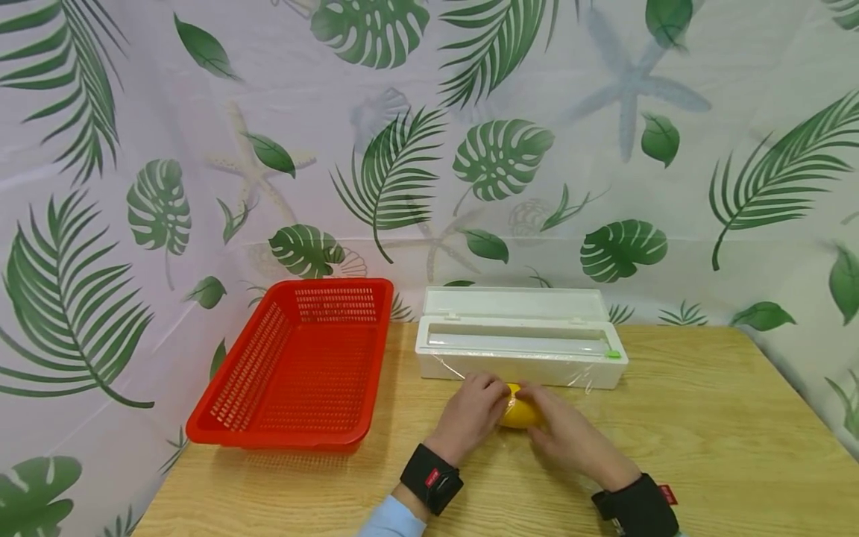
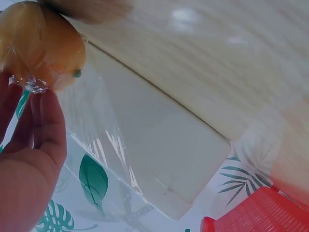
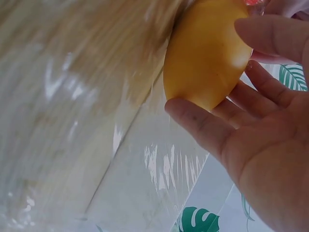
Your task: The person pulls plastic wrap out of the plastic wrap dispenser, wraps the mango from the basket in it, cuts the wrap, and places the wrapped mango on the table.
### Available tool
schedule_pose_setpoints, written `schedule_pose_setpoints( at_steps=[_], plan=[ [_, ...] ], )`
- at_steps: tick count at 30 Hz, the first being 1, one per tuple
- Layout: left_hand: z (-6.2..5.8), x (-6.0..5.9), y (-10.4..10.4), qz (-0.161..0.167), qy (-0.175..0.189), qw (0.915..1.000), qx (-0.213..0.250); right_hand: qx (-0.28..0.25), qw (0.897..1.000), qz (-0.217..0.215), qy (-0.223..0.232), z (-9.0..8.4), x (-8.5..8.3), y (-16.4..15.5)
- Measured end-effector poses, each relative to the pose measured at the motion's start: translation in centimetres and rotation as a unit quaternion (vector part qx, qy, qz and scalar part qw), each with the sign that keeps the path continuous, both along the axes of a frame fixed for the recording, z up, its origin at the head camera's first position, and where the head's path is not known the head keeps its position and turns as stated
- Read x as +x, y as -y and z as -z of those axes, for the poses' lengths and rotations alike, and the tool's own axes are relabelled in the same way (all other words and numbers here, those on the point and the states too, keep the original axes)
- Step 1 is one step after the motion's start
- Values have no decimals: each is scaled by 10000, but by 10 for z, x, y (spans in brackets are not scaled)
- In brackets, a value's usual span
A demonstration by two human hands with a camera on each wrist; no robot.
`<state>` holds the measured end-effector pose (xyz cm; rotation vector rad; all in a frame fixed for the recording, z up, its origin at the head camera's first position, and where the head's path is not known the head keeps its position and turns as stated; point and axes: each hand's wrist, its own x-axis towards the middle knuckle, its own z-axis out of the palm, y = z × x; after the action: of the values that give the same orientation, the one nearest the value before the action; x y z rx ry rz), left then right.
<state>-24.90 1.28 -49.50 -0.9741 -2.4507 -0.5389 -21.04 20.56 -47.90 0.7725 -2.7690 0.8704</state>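
Smooth, softly shiny skin covers the yellow fruit-shaped object (image 1: 520, 412) between left hand (image 1: 468, 419) and right hand (image 1: 570, 434), with glossy, creased clear plastic film (image 3: 161, 166) around them, smooth white plastic box (image 1: 515, 302) beyond, shiny perforated red plastic basket (image 1: 381, 358) leftward, and wood-grained tabletop (image 1: 705, 432) beneath.

On my feed, I see a light blue sleeve (image 1: 394, 520) on the left, then a black left wristband (image 1: 417, 473) bearing a small red label (image 1: 432, 477). The right wristband (image 1: 640, 509) is black too, with a red tab (image 1: 667, 494).
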Motion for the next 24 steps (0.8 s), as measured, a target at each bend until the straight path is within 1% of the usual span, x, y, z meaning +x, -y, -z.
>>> schedule_pose_setpoints(
  at_steps=[4, 8, 11, 16, 18, 24],
  plan=[
    [-3, 3, 2, -16, -35, 9999, -134, -20, 9999, -57, -85, 1, 0, 1],
    [-4, 5, 4, -18, 22, 9996, -284, 6, 9998, -63, -202, 2, 0, 3],
    [-5, 7, 4, -58, 79, 9993, -365, 54, 9998, -19, -172, 2, 0, 3],
    [-6, 10, 3, -204, 235, 9988, -366, 143, 9999, 49, -79, 3, 1, 4],
    [-6, 11, 2, -247, 217, 9988, -372, 171, 9998, 71, -98, 3, 1, 4],
    [-4, 11, 3, -257, 2, 9989, -403, 206, 9996, 106, -134, 3, 0, 6]
  ],
)
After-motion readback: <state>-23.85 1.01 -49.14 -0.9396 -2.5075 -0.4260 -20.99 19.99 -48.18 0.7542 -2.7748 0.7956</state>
